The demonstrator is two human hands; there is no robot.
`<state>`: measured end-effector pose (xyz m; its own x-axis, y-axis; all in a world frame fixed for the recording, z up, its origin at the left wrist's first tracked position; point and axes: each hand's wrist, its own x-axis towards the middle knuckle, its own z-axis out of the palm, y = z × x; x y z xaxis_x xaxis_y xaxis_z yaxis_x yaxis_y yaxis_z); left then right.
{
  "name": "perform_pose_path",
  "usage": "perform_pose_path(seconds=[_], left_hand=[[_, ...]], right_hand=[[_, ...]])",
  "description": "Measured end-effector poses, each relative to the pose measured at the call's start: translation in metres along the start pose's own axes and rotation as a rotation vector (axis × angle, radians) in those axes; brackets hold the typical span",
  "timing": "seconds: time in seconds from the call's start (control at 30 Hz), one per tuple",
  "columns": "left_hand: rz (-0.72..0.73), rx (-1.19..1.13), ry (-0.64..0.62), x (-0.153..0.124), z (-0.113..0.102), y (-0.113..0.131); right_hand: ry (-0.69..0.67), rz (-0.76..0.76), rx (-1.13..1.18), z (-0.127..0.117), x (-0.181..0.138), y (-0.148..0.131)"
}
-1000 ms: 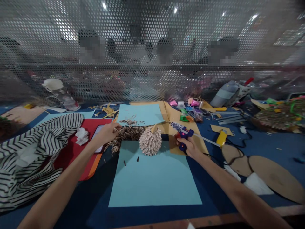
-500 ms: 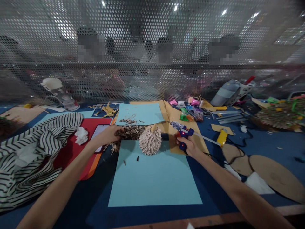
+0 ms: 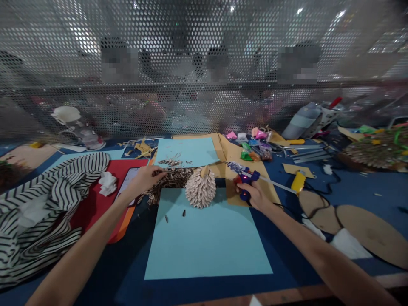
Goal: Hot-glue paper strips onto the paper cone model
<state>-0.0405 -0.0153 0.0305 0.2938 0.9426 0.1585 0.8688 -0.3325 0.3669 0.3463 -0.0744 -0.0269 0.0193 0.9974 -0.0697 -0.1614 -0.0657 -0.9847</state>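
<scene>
My left hand [image 3: 147, 178] hovers at the left end of a heap of striped seed shells [image 3: 177, 177], its fingertips pinched together. Whatever lies between them is too small to make out. My right hand [image 3: 255, 193] grips a dark blue glue gun [image 3: 245, 182] with a small red light and a glue stick in its back. The gun's wrapped nozzle points left, toward a small figure [image 3: 200, 190] covered in pale overlapping shells, with a tan cone on top. This figure stands at the far edge of a light blue sheet [image 3: 210, 242], where two loose shells lie.
Another blue sheet [image 3: 188, 148] holds scattered shells behind the heap. On the left are a phone [image 3: 127, 180], a red folder [image 3: 95, 208] and striped cloth [image 3: 60, 178]. Toward the right lie coloured clay packets [image 3: 255, 148], a yellow cutter [image 3: 298, 182], cardboard discs [image 3: 369, 231] and a bottle [image 3: 302, 121].
My left hand has lifted slightly out of the shell heap, its fingertips now showing pinched. The glue gun in my right hand and the shell-covered figure have hardly moved.
</scene>
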Motion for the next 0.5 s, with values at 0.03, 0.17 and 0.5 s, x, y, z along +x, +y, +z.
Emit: perform_pose_path(seconds=[0.03,0.17,0.5], left_hand=[[0.005,-0.001,-0.008,0.0002,0.0009,0.0004],[0.017,-0.022,-0.058,0.0001,0.0041,0.0036],[-0.041,-0.28,-0.066,-0.0018,0.0107,0.0072]], right_hand=[[0.002,-0.001,0.002,0.0006,-0.0002,-0.0008],[0.006,0.004,0.012,0.0032,-0.0011,-0.0035],[0.02,0.022,0.025,0.0053,-0.0016,-0.0057]])
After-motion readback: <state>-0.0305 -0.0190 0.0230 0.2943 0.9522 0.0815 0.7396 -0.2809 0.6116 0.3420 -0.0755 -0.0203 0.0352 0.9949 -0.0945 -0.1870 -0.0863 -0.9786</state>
